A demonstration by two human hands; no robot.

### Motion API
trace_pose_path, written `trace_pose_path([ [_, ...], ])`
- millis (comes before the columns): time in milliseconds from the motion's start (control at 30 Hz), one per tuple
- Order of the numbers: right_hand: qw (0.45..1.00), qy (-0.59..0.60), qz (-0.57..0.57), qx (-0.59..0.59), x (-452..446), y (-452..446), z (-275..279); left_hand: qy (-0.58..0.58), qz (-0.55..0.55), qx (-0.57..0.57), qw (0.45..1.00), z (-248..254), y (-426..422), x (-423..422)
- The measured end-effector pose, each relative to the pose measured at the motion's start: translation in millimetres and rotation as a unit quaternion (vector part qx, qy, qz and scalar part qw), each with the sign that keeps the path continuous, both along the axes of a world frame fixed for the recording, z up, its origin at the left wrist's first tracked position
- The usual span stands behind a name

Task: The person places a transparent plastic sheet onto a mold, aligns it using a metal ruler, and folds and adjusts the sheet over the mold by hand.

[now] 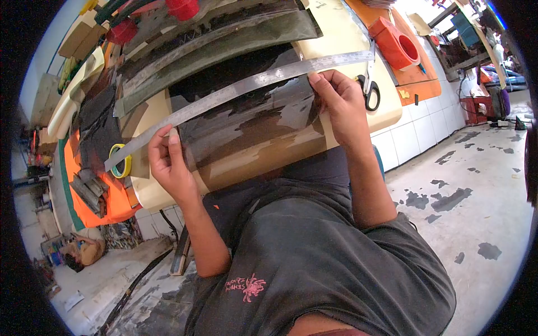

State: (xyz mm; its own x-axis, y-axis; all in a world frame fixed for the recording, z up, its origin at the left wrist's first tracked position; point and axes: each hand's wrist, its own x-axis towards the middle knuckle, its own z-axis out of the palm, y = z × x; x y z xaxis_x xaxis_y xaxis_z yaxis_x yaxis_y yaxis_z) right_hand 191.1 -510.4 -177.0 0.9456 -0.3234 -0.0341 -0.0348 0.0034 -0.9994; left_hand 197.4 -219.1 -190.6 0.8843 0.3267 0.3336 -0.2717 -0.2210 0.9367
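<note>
A dark, glossy translucent sheet (pixel 252 120) lies over the front part of the cream-covered table. My left hand (pixel 171 159) pinches its left edge between thumb and fingers, and my right hand (pixel 339 101) pinches its upper right corner. Just beyond the sheet, a long metal ruler (pixel 241 87) runs slantwise across the table, close to both hands' fingertips. Scissors with black handles (pixel 371 95) lie right of my right hand. A yellow tape roll (pixel 120 161) is near the ruler's left end.
A red tape dispenser (pixel 397 45) stands on the orange surface (pixel 426 92) at the right. Folded dark green material (pixel 224 59) lies further back. Dark strips (pixel 89 190) rest on orange cloth (pixel 115 207) at the left. Another person (pixel 84 252) is low at the far left.
</note>
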Motion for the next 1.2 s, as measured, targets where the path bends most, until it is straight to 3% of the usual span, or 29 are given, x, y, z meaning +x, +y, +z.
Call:
trace_pose_path([
  [400, 0.999, -0.022, -0.013, 0.048, 0.3, 6.3, -4.9, -0.017, -0.015, -0.007, 1.0, 4.0, 0.1, 0.9],
  [467, 0.999, -0.016, -0.016, 0.045, 1.1, 5.4, -7.7, 0.063, -0.024, -0.066, 0.996, 10.9, 2.9, -3.5],
  [633, 0.998, -0.026, -0.012, 0.052, 3.3, 6.2, -13.3, -0.001, -0.011, -0.017, 1.0, 6.0, -0.7, -1.1],
  [1200, 0.991, -0.002, 0.043, 0.128, 5.3, -4.9, -17.5, 0.03, -0.062, -0.209, 0.975, 0.7, -5.1, -2.5],
])
